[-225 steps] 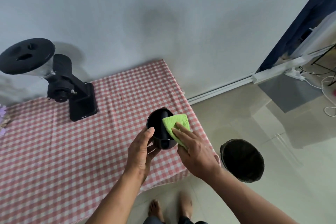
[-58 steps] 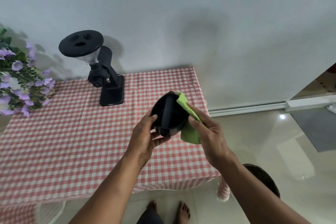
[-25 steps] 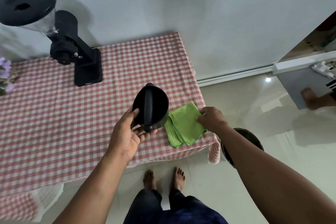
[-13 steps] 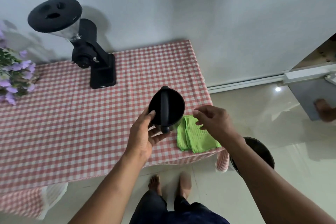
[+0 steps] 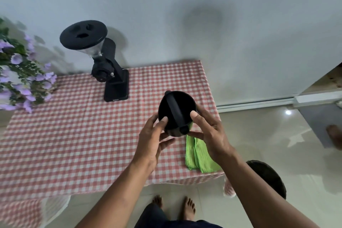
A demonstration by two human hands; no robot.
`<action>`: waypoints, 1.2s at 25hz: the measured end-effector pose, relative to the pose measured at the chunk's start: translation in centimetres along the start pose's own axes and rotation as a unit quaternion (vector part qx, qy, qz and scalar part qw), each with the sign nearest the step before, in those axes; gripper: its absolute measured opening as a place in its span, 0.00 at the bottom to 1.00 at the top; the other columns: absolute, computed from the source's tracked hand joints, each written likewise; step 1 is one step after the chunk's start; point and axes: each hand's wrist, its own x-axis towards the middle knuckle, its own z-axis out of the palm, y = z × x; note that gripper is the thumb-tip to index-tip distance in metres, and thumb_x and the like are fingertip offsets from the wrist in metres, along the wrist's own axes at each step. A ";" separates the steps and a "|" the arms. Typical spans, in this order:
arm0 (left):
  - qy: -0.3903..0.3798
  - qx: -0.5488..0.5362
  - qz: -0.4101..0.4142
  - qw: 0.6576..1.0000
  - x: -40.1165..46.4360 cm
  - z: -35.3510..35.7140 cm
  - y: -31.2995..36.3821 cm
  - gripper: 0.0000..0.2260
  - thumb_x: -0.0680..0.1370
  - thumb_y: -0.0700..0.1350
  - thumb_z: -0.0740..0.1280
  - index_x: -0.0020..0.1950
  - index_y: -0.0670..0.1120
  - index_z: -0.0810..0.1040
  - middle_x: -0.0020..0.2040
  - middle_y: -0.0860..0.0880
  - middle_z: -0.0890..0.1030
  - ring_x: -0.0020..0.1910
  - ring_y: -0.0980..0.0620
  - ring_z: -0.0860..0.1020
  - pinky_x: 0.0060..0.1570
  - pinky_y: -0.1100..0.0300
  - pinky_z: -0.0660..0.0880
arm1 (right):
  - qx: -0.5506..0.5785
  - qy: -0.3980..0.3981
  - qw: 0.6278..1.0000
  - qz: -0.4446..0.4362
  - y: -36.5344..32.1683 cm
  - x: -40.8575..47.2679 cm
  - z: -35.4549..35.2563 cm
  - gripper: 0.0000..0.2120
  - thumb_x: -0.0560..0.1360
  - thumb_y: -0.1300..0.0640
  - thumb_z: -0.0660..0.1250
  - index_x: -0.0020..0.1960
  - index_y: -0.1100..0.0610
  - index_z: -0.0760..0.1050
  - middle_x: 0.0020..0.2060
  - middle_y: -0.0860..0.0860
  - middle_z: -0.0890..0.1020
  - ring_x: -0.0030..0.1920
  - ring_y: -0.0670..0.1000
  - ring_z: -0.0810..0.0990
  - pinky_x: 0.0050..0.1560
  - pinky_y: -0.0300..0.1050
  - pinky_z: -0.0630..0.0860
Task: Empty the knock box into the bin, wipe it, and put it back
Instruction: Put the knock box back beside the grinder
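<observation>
I have the knock box (image 5: pixel 176 111) in both hands, just right of the frame's centre, held up above the surface (image 5: pixel 77 135) with its open mouth tipped toward me. It is black and round, and its bar runs across the opening from the upper left of the rim down to the near edge. My left hand (image 5: pixel 152 140) curls around its left side, thumb pressed on the rim and fingers spread underneath. My right hand (image 5: pixel 209 133) closes on the right side, thumb on the rim and fingers wrapped under the base.

Directly below the box, under my right hand, the green cloth (image 5: pixel 199 155) lies folded on the surface near its right front corner, partly hidden by my wrist. The surface is covered in a red-and-white check.

At lower right, on the floor past the surface's corner, the dark round bin (image 5: pixel 266 177) shows behind my right forearm. Toward the upper left a black grinder (image 5: pixel 109 72) stands on the far part of the surface, by the wall. At the left edge of the frame are purple flowers (image 5: pixel 20 76). My bare feet (image 5: pixel 174 207) show at the bottom.
</observation>
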 end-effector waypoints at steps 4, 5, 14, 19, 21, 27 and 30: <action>-0.013 0.079 0.035 0.996 0.2 -0.4 2.8 0.24 0.78 0.59 0.69 0.65 0.43 0.79 0.58 0.46 0.88 0.55 0.47 0.88 0.55 0.51 0.84 | 0.034 0.008 0.999 0.018 -0.8 1.2 -0.3 0.16 0.78 0.49 0.68 0.64 0.47 0.85 0.57 0.47 0.89 0.59 0.49 0.87 0.50 0.52 0.84; -0.026 0.097 0.042 0.994 0.4 -0.6 3.7 0.23 0.80 0.60 0.66 0.63 0.43 0.80 0.56 0.48 0.89 0.54 0.49 0.89 0.53 0.53 0.84 | 0.041 0.011 0.999 0.024 -1.1 1.5 -0.3 0.14 0.77 0.49 0.68 0.58 0.48 0.87 0.51 0.45 0.89 0.54 0.48 0.87 0.46 0.49 0.82; -0.016 0.083 0.033 0.996 1.7 -2.3 8.0 0.14 0.85 0.51 0.66 0.48 0.52 0.90 0.46 0.54 0.89 0.53 0.49 0.83 0.54 0.48 0.78 | 0.033 0.005 0.998 0.060 -2.6 3.6 1.5 0.11 0.81 0.49 0.69 0.46 0.49 0.89 0.39 0.44 0.87 0.43 0.49 0.81 0.49 0.54 0.79; 0.003 0.056 0.079 0.995 2.3 -4.6 7.6 0.15 0.76 0.55 0.71 0.52 0.45 0.88 0.49 0.46 0.89 0.51 0.48 0.85 0.62 0.43 0.78 | 0.038 0.023 0.998 0.048 -3.0 4.0 3.6 0.14 0.83 0.47 0.68 0.50 0.52 0.90 0.46 0.49 0.90 0.47 0.48 0.86 0.53 0.51 0.80; 0.021 0.035 0.094 0.995 2.9 -6.0 7.6 0.11 0.78 0.52 0.71 0.49 0.46 0.89 0.47 0.47 0.89 0.46 0.51 0.86 0.55 0.48 0.79 | 0.041 0.024 0.998 0.031 -2.7 4.1 5.1 0.16 0.84 0.47 0.67 0.52 0.53 0.90 0.51 0.52 0.91 0.55 0.50 0.88 0.61 0.56 0.82; 0.056 0.006 0.100 0.993 4.5 -12.4 9.3 0.09 0.85 0.42 0.67 0.49 0.44 0.87 0.42 0.52 0.89 0.40 0.57 0.86 0.45 0.59 0.80 | -0.034 0.011 0.999 -0.025 -0.7 4.8 10.4 0.13 0.83 0.62 0.68 0.65 0.55 0.85 0.59 0.48 0.90 0.62 0.49 0.87 0.64 0.53 0.83; 0.065 -0.005 0.091 0.994 5.7 -16.7 9.7 0.10 0.85 0.42 0.67 0.48 0.44 0.87 0.42 0.51 0.89 0.41 0.57 0.86 0.40 0.64 0.81 | -0.064 0.032 0.997 -0.016 0.4 6.0 14.6 0.12 0.81 0.65 0.70 0.62 0.55 0.86 0.55 0.47 0.91 0.58 0.49 0.89 0.59 0.48 0.86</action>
